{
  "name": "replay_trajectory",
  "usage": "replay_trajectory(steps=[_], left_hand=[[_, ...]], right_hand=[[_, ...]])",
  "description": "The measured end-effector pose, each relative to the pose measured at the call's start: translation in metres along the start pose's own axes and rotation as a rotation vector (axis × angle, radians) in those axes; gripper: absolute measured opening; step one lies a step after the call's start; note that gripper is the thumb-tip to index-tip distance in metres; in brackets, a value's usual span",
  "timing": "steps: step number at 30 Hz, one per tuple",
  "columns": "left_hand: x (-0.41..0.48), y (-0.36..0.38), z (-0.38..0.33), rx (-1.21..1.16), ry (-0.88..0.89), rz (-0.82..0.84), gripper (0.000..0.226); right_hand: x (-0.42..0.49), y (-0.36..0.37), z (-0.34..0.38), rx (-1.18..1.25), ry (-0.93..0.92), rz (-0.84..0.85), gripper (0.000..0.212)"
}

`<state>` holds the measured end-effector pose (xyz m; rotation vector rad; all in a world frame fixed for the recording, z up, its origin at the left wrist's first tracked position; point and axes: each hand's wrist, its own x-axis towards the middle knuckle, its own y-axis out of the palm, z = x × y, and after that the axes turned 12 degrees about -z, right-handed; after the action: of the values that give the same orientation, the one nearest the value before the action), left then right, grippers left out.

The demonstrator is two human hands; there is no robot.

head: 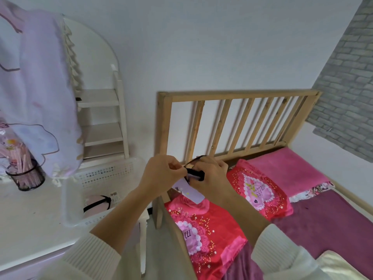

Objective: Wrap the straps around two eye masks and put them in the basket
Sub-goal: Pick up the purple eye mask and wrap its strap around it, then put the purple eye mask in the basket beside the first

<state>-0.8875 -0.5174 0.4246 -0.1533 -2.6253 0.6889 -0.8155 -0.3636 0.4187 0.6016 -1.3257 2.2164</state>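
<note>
Above the bed's head end, both my hands hold a lilac eye mask (189,192) with a black strap (196,174). My left hand (162,173) pinches the strap close to the mask. My right hand (212,175) grips the mask's upper part, where the strap bunches and loops over my fingers. A second, pink eye mask (96,203) with a black strap around it lies inside the white plastic basket (113,170) on the white desk, to the left of my hands.
A black mesh pen cup (27,178) stands on the white desk (30,219), under a hanging pale cloth (36,87). A white shelf (103,122) rises behind the basket. The wooden bed frame (232,122) holds two red pillows (203,229) and pink bedding (286,168).
</note>
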Motion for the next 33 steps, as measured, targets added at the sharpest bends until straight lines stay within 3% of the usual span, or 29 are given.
replay_trajectory(steps=[2, 9, 13, 18, 24, 28, 31, 33], left_hand=[[0.008, -0.012, 0.015, -0.029, -0.116, -0.082, 0.017], [0.012, -0.035, 0.071, -0.019, -0.381, -0.137, 0.029], [0.014, -0.051, 0.100, -0.121, -0.450, -0.044, 0.027], [0.026, -0.080, 0.140, -0.241, -0.542, 0.090, 0.018], [0.029, -0.101, 0.196, -0.285, -0.650, 0.033, 0.016], [0.024, -0.110, 0.235, -0.010, -0.536, -0.215, 0.005], [0.010, -0.115, 0.272, 0.254, -0.465, -0.340, 0.032], [-0.003, -0.114, 0.296, 0.389, -0.473, -0.304, 0.046]], right_hand=[[0.003, 0.001, -0.005, 0.065, 0.069, 0.042, 0.033], [0.011, 0.034, 0.005, 0.308, 0.266, 0.091, 0.007], [0.018, 0.062, 0.019, 0.387, 0.323, 0.164, 0.002], [0.030, 0.101, 0.040, 0.677, 0.564, 0.165, 0.016], [0.044, 0.169, 0.058, 0.769, 0.824, 0.218, 0.021], [0.061, 0.216, 0.058, 0.828, 0.995, 0.199, 0.010], [0.073, 0.254, 0.049, 0.776, 1.077, 0.246, 0.015], [0.077, 0.280, 0.040, 0.754, 1.137, 0.306, 0.011]])
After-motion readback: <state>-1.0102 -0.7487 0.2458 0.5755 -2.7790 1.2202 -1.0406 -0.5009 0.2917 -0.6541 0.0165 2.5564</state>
